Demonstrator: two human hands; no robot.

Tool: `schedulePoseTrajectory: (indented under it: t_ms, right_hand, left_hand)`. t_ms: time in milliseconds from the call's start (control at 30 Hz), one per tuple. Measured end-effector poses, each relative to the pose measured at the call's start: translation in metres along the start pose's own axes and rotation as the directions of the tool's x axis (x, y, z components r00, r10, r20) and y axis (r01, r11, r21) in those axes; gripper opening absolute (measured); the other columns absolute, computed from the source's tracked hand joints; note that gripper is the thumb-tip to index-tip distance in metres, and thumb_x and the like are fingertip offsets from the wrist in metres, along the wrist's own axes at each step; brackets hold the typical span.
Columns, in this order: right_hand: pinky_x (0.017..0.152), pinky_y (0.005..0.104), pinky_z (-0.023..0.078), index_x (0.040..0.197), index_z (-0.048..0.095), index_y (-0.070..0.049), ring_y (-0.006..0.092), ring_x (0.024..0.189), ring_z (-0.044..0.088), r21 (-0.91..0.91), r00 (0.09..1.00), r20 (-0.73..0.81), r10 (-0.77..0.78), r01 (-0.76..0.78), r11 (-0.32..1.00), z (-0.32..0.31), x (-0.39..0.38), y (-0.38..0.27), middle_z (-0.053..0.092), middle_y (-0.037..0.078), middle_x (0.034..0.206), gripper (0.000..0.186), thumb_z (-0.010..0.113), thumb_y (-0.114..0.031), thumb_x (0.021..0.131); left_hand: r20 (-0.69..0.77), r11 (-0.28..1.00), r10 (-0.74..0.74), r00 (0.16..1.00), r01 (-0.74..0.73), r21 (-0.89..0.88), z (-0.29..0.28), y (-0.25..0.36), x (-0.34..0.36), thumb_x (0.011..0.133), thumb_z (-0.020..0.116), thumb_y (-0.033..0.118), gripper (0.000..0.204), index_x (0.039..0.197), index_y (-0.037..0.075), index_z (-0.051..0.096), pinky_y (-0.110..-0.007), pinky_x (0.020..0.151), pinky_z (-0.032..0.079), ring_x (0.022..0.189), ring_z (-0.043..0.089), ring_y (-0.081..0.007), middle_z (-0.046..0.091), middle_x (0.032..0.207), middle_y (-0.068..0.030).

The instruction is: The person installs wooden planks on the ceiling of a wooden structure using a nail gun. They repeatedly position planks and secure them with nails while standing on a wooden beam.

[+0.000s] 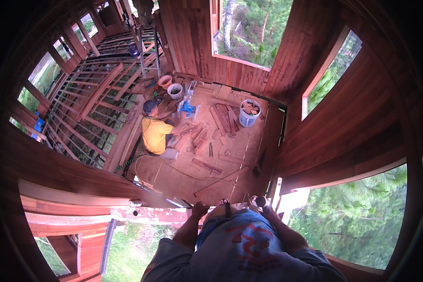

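Note:
My left hand [201, 208] is closed in a fist beside my body, at the inner edge of a pale, weathered beam [162, 215]. Whether anything is inside those fingers is hidden. On the other side, my right hand [266, 207] is closed at a small, dark, rounded thing [260, 201], too small to make out. Between the hands, one of my feet [223, 202] shows in a sandal. Below it lies the wooden floor [183, 174], with a thin pale cord or hose [192, 175] running across.
A co-worker in a yellow shirt [155, 134] sits by a blue power saw [188, 109]. Cut boards [224, 117] lie near a white bucket [250, 113] of offcuts. Open joists [87, 96] lie left, a ladder [150, 54] beyond. Window openings [357, 216] pierce the plank walls.

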State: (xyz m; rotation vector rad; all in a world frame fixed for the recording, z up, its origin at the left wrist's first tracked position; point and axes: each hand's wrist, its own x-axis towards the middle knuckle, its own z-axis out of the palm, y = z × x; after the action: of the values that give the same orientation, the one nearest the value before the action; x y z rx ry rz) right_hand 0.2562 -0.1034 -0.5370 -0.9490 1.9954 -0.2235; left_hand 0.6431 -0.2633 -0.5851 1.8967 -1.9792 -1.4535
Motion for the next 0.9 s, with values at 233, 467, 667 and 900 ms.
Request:
schedulePoseTrajectory:
  t_ms: [233,467,667,900]
  right_hand:
    - [0.086,0.0388,0.049,0.117,0.058,-0.006,0.0242,0.099,0.06,-0.006,1.0,-0.01,-0.014,0.014,1.0,0.004,0.006,0.008,0.066,0.013,0.105,0.055,0.075,-0.042,0.079]
    - [0.084,0.0385,0.049,0.113,0.06,-0.006,0.0229,0.096,0.06,0.006,0.999,-0.027,-0.025,0.026,1.0,0.009,0.01,0.013,0.067,0.012,0.102,0.051,0.075,-0.04,0.079]
    - [0.082,0.0382,0.049,0.11,0.063,-0.006,0.0217,0.093,0.061,0.01,0.998,-0.038,-0.041,0.041,0.999,0.011,0.014,0.018,0.068,0.011,0.099,0.047,0.075,-0.038,0.079]
    - [0.08,0.0379,0.05,0.106,0.065,-0.006,0.0204,0.091,0.061,0.023,0.997,-0.057,-0.057,0.058,0.998,0.018,0.02,0.027,0.069,0.011,0.096,0.042,0.076,-0.037,0.079]
  left_hand:
    - [0.01,0.998,-0.001,1.0,0.002,-0.065,-0.002,0.004,-0.005,0.074,0.065,0.035,0.038,0.085,-0.001,0.068,-0.048,0.078,0.053,0.086,0.066,-0.0419,0.068,0.088,-0.0254]
    - [-0.064,0.996,0.082,0.995,-0.084,-0.034,0.009,-0.013,0.003,0.078,0.063,0.033,0.031,0.073,0.002,0.062,-0.04,0.058,0.05,0.059,0.061,-0.0268,0.06,0.064,-0.0144]
    - [-0.089,0.969,0.24,0.967,-0.234,0.073,0.012,-0.018,0.008,0.081,0.061,0.035,0.034,0.069,0.003,0.06,-0.037,0.051,0.049,0.048,0.06,-0.0211,0.059,0.056,-0.0112]
    - [0.022,0.999,-0.044,0.999,0.044,-0.014,0.012,-0.019,0.013,0.074,0.065,0.037,0.042,0.09,-0.003,0.068,-0.049,0.082,0.054,0.092,0.067,-0.0419,0.068,0.094,-0.027]
